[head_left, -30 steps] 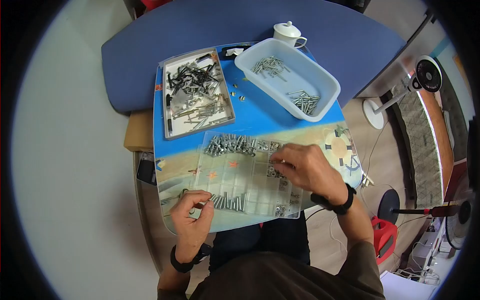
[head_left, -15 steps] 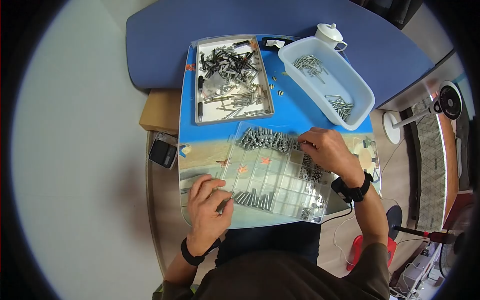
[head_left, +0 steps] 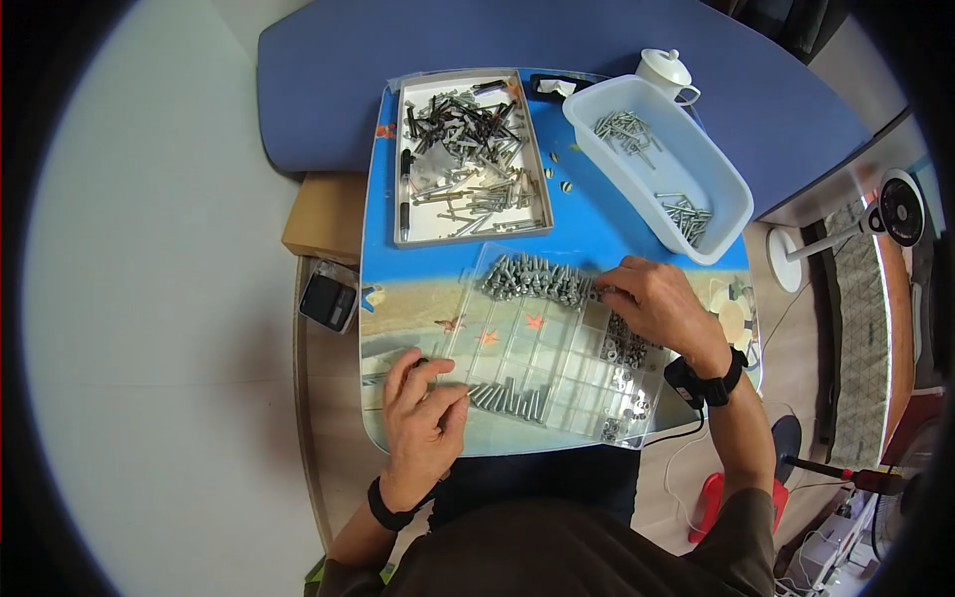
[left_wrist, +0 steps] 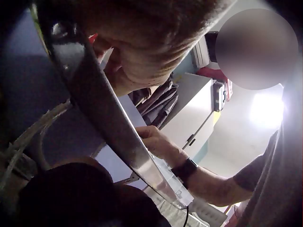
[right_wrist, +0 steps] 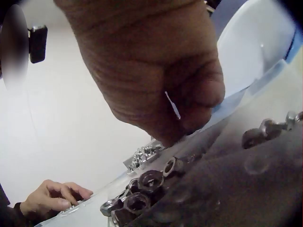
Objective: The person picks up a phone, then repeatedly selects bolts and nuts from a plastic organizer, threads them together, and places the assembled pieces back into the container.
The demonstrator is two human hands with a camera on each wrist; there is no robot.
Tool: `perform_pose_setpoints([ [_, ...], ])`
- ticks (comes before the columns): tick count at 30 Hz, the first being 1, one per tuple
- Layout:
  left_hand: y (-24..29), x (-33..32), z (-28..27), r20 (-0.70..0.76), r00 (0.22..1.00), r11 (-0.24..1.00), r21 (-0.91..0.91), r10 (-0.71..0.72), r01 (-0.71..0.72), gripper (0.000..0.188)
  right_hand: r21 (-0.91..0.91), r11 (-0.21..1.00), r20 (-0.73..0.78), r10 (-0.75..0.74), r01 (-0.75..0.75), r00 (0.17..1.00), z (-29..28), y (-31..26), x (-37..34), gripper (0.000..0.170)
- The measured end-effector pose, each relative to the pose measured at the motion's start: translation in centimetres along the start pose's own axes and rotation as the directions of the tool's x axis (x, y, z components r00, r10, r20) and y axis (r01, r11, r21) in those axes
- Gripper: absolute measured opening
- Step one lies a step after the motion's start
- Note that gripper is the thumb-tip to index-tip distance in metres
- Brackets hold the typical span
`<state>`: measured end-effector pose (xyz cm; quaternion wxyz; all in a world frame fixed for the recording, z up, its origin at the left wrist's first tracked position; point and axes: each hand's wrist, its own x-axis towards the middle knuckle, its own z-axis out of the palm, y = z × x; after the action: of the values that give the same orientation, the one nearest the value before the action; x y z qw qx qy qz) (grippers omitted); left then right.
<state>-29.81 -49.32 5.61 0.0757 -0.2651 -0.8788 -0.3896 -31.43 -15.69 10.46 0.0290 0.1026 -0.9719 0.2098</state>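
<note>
A clear compartment box [head_left: 567, 348] lies on the table, tilted in the head view. Bolts [head_left: 532, 279] stand crowded along its far row, and several shorter screws [head_left: 507, 398] lean in the near row. Small nuts [right_wrist: 142, 189] fill compartments on its right side. My right hand [head_left: 657, 303] reaches down at the far right compartments, thumb and fingers together beside the bolts; whether a nut is between the fingertips I cannot tell. Loosely bent, my left hand [head_left: 423, 418] rests at the box's near left edge, fingertips close to the short screws.
Behind the box, a shallow carton tray [head_left: 545, 224] holds mixed bolts and black pens. A pale plastic basin [head_left: 736, 189] with two heaps of screws stands at the back right, a lidded white cup [head_left: 665, 68] behind it. A cable [head_left: 676, 435] runs from the right wrist.
The right hand has moved from the middle right compartments to the far end of that side, beside the bolts. The left hand has shifted slightly along the box's edge. The head view has swung left.
</note>
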Motion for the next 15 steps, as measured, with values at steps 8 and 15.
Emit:
perform_pose_setpoints([
  [8, 0.0, -0.3, 0.3, -0.021, 1.000, 0.999, -0.037, 0.020, -0.020, 0.011, 0.002, 1.000, 0.033, 0.013, -0.013, 0.999, -1.1, -0.7, 0.2, 0.019],
  [15, -0.6, -0.6, 0.6, -0.043, 0.998, 0.998, -0.044, 0.039, -0.041, 0.015, 0.129, 0.988, -0.007, -0.081, 0.081, 0.997, -2.0, -4.2, 2.2, 0.018],
])
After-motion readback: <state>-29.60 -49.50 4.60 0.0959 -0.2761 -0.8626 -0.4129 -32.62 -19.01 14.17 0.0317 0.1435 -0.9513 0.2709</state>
